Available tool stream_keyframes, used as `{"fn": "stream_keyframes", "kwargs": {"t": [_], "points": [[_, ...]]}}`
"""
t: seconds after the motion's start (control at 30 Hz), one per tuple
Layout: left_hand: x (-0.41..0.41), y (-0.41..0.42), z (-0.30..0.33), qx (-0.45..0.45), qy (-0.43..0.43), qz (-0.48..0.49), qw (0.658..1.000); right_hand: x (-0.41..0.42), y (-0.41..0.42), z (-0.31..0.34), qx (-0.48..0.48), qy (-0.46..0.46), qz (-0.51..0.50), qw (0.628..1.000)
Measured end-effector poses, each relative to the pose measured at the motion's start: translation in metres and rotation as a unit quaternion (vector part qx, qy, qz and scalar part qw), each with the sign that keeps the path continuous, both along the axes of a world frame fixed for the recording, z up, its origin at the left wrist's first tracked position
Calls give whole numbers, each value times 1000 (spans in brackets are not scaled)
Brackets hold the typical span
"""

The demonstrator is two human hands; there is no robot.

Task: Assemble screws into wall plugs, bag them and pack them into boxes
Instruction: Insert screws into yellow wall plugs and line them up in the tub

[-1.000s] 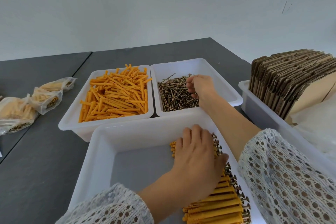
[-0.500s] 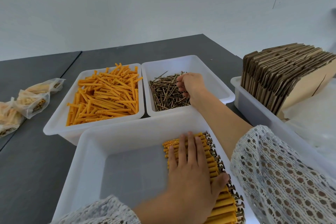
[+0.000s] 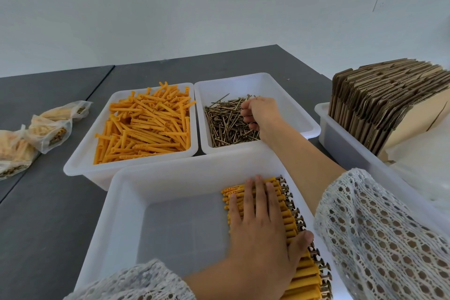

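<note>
My left hand (image 3: 258, 231) lies flat, fingers spread a little, on a row of assembled orange wall plugs with screws (image 3: 305, 273) along the right side of the near white tray (image 3: 170, 165). Reaching over that tray, my right hand (image 3: 261, 114) is in the far right tray (image 3: 243, 78), its fingers curled into the pile of loose brass screws (image 3: 224, 126), pinching some. The far left tray (image 3: 80, 161) holds loose orange wall plugs (image 3: 146, 124).
Clear bags of finished plugs (image 3: 51, 126) lie on the dark grey table (image 3: 43, 214) at the left. A white bin (image 3: 326, 126) at the right holds a stack of flat cardboard boxes (image 3: 379, 97) and some clear plastic.
My left hand has flattened and slid along the assembled row. My right hand has stayed in the screw pile with its fingers curling. The view has shifted slightly.
</note>
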State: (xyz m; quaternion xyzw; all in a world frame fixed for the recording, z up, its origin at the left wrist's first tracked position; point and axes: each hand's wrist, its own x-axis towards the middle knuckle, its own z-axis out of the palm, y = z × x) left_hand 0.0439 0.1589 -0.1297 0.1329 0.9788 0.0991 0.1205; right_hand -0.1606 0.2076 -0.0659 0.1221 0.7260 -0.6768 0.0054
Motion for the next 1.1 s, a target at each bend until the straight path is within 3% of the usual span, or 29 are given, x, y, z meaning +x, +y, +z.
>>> {"fn": "stream_keyframes", "kwargs": {"t": [0.6, 0.73, 0.9, 1.1], "points": [[-1, 2, -1, 10, -1, -33, 999, 0, 0, 0, 15, -13, 10, 1000], [-6, 0, 15, 16, -69, -53, 996, 4, -2, 4, 9, -17, 16, 1000], [-21, -25, 40, -39, -158, -184, 969, 8, -2, 7, 6, -22, 26, 999], [-17, -30, 31, -92, -157, -208, 961, 10, -2, 8, 0, -37, 29, 999]]}}
